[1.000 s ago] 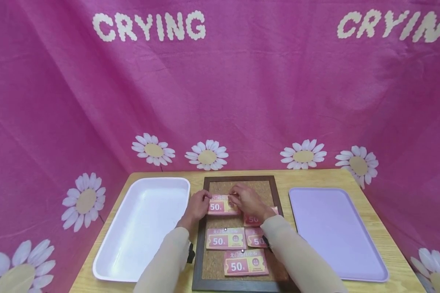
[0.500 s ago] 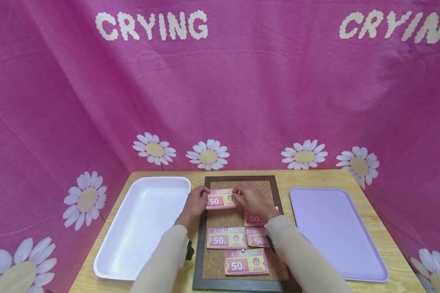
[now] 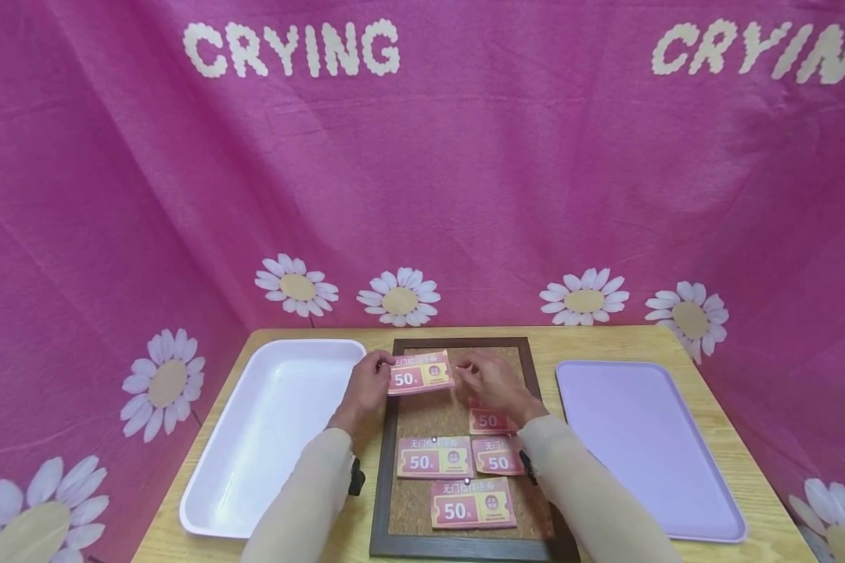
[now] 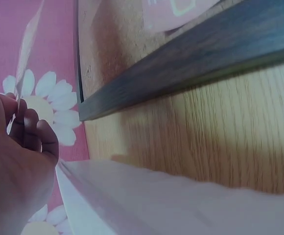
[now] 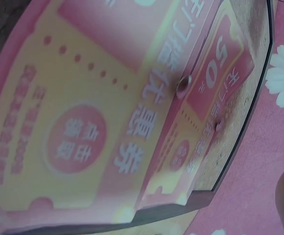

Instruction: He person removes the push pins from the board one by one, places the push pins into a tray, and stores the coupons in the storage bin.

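Near the top left of the framed corkboard (image 3: 433, 422), my left hand (image 3: 366, 387) pinches the left edge of a pink-and-yellow coupon (image 3: 422, 375). The left wrist view shows this coupon (image 4: 27, 49) almost edge-on, raised from my thumb and fingers. My right hand (image 3: 496, 385) hovers over the board beside the coupon's right end, fingertips drawn together; whether something small sits between them is hidden. Several similar coupons lie on the board, among them a left one (image 3: 433, 465) and a lowest one (image 3: 473, 508). In the right wrist view, round-headed pushpins (image 5: 183, 86) stand at the coupons' top edges.
On the left of the wooden table (image 3: 549, 348) stands a deep white tray (image 3: 275, 438). A shallow purple tray (image 3: 648, 446) lies on the right. Behind hangs a magenta curtain (image 3: 465, 195) with daisies. The board has a raised dark frame (image 3: 383, 500).
The coupon has shifted up and left with my left hand and tilted slightly. My right hand has come off its right end and moved a little right.
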{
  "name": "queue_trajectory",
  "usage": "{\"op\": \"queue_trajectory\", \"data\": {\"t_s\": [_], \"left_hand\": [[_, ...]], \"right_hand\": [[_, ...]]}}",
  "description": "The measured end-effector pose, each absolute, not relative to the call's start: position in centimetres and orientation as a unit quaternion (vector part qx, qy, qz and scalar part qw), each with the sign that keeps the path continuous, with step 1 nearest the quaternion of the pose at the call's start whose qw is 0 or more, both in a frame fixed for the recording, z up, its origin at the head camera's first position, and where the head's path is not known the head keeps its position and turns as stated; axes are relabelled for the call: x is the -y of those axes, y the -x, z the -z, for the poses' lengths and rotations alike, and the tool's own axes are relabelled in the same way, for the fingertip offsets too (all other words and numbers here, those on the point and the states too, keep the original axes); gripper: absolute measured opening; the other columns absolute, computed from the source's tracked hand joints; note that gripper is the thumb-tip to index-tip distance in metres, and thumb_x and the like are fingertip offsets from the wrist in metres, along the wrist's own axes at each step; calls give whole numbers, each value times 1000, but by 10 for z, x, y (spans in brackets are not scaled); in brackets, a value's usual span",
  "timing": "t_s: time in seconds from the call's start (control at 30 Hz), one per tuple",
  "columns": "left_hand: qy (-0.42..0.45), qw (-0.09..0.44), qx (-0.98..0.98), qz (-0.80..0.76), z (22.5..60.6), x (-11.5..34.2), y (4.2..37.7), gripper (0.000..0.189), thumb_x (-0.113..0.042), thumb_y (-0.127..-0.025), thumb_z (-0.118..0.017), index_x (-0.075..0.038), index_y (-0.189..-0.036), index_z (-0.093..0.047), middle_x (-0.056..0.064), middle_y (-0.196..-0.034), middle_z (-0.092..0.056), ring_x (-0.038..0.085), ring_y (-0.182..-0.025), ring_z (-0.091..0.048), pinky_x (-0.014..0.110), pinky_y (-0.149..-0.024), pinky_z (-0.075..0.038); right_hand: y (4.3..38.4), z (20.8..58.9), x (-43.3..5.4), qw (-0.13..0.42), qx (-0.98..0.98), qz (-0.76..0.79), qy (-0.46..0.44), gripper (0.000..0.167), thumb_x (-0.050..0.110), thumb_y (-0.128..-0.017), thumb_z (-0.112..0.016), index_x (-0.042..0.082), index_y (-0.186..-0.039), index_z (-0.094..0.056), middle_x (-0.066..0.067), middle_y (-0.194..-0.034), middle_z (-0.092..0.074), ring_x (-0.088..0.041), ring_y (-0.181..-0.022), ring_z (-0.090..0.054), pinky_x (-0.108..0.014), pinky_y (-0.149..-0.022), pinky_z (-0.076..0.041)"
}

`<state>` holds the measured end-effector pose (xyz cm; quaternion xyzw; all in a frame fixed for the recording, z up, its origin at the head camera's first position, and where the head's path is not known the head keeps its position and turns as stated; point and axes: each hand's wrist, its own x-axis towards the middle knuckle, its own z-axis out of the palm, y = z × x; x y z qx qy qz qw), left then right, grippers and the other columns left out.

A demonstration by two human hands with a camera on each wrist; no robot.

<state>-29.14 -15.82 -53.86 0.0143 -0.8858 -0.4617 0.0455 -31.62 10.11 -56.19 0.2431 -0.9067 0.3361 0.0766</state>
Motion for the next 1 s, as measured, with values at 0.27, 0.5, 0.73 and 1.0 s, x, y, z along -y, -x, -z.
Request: {"op": "queue_trajectory", "data": {"t_s": [0.27,0.5,0.73,1.0], "left_hand": [[-21,65,888,456,537,169,292,18,-9,-93,-47,-7,-102,-63,10,-95,-61,20,-85,-55,31,-74,-44],[-37,73,883,462,538,178,294,19,-8,-91,-48,-7,-102,-63,11,-93,-61,21,-84,-55,30,-74,-44],[-63,61,884,459,531,190,293,20,-10,-93,-47,-8,-105,-62,12,-95,-61,22,-86,-55,32,-76,-44],[-89,61,881,460,532,206,293,21,-12,-94,-46,-9,-107,-62,14,-104,-63,26,-93,-57,36,-83,-44]], "right_hand": [[320,566,-109,106,893,-347,-266,5,22,-92,-65,17,-93,-67,5,-94,-64,-10,-84,-60,-28,-75,-52],[319,566,-114,94,900,-347,-246,6,26,-94,-63,22,-96,-66,8,-95,-63,-9,-86,-59,-27,-76,-52],[319,567,-119,96,903,-336,-249,10,23,-94,-62,17,-99,-68,4,-100,-66,-10,-86,-59,-29,-76,-52],[318,569,-126,104,904,-337,-242,15,22,-94,-62,11,-102,-68,2,-96,-65,-12,-85,-59,-31,-76,-51]]}}
